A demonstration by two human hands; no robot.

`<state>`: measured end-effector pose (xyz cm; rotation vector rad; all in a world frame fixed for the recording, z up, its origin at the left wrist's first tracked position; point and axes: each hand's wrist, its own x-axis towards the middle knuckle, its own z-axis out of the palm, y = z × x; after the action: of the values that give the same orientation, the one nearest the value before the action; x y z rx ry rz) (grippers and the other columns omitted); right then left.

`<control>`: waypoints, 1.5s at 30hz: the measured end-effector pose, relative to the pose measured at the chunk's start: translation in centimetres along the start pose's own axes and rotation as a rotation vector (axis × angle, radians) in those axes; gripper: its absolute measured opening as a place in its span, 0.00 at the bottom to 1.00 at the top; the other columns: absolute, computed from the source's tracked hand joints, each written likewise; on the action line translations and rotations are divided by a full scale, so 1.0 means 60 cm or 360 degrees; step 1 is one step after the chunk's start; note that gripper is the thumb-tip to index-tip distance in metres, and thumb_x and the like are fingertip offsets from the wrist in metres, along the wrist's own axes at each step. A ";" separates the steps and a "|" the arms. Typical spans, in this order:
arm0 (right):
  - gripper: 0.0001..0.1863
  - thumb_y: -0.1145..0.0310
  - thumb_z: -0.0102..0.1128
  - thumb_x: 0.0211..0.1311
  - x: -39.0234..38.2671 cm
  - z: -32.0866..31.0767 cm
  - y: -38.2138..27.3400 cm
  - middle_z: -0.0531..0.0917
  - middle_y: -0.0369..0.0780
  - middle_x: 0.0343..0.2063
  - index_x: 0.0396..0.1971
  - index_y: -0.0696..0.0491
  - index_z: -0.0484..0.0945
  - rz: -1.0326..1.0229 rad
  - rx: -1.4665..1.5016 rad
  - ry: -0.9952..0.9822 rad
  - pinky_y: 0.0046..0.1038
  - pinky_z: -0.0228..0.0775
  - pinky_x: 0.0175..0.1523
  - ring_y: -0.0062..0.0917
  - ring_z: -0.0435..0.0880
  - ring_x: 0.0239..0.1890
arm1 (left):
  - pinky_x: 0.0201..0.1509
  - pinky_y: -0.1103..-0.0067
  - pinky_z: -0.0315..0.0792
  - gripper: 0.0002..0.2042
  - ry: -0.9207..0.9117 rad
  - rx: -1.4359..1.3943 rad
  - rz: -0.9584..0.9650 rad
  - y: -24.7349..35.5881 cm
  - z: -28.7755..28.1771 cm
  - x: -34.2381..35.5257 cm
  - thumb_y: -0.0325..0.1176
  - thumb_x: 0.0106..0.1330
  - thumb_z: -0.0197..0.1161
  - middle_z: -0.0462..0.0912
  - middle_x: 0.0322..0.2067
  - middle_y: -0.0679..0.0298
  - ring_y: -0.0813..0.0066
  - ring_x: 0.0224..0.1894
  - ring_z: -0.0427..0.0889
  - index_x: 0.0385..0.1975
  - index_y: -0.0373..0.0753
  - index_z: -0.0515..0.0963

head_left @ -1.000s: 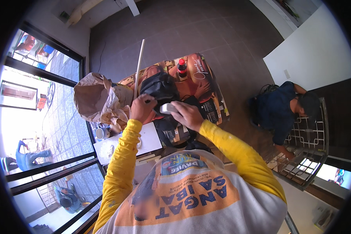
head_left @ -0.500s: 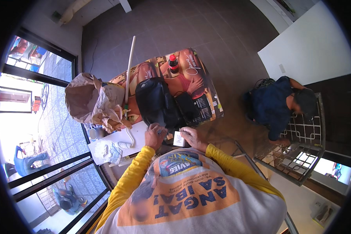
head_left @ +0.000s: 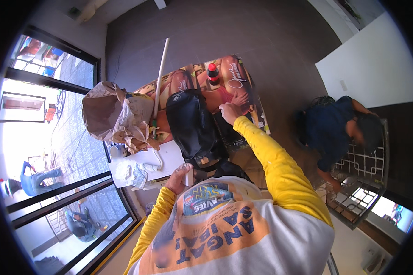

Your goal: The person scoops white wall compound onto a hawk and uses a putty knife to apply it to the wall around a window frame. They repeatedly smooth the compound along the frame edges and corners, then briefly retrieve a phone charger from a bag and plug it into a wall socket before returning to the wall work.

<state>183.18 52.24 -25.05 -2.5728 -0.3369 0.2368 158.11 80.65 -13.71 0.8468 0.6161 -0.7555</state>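
My left hand (head_left: 181,179) is closed around a small white box (head_left: 188,178), held low in front of my shirt. On the table, a black bag (head_left: 191,123) lies with its lower end toward me. My right arm is stretched out over the table. The right hand (head_left: 231,112) has its fingers curled in at the top edge of a flat black pouch (head_left: 224,128) beside the bag; the hand and sleeve cover part of it. Black straps (head_left: 233,170) hang by the table's near edge, close to my shirt.
A red-capped bottle of dark drink (head_left: 213,74) stands on the picture-covered table (head_left: 258,107). At left are a crumpled paper bag (head_left: 101,110), a white pipe (head_left: 161,78) and a white board (head_left: 170,155). To the right, a person (head_left: 328,130) bends by a metal grille (head_left: 365,160).
My right hand has let go of the white box and moved forward to the black pouch. The box is now in my left hand alone. The view has shifted slightly.
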 end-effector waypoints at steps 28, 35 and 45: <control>0.09 0.67 0.59 0.62 0.126 0.106 0.069 0.82 0.41 0.45 0.36 0.46 0.88 -0.0306 -0.0488 -0.0265 0.45 0.68 0.59 0.39 0.76 0.57 | 0.34 0.75 0.78 0.15 0.0235 -0.0373 0.0173 -0.003 0.003 -0.089 0.47 0.65 0.70 0.81 0.34 0.65 0.72 0.32 0.82 0.44 0.47 0.77; 0.10 0.67 0.58 0.62 0.118 0.120 0.029 0.83 0.44 0.45 0.37 0.49 0.88 -0.0475 -0.0534 -0.0378 0.43 0.69 0.59 0.39 0.78 0.56 | 0.43 0.74 0.79 0.23 0.0258 0.0366 0.0189 0.010 0.006 -0.024 0.43 0.63 0.71 0.84 0.41 0.61 0.68 0.39 0.84 0.56 0.44 0.77; 0.12 0.67 0.57 0.62 0.088 0.133 -0.009 0.83 0.42 0.46 0.37 0.50 0.90 -0.0413 -0.0824 -0.0269 0.40 0.67 0.59 0.36 0.76 0.57 | 0.54 0.64 0.79 0.39 -0.0187 0.3486 0.0001 0.033 0.139 0.202 0.49 0.62 0.69 0.85 0.48 0.49 0.52 0.50 0.86 0.74 0.49 0.64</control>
<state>186.25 58.05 -32.06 -2.9748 -0.8896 0.3038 168.32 70.50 -17.42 2.6951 -0.6787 -1.3410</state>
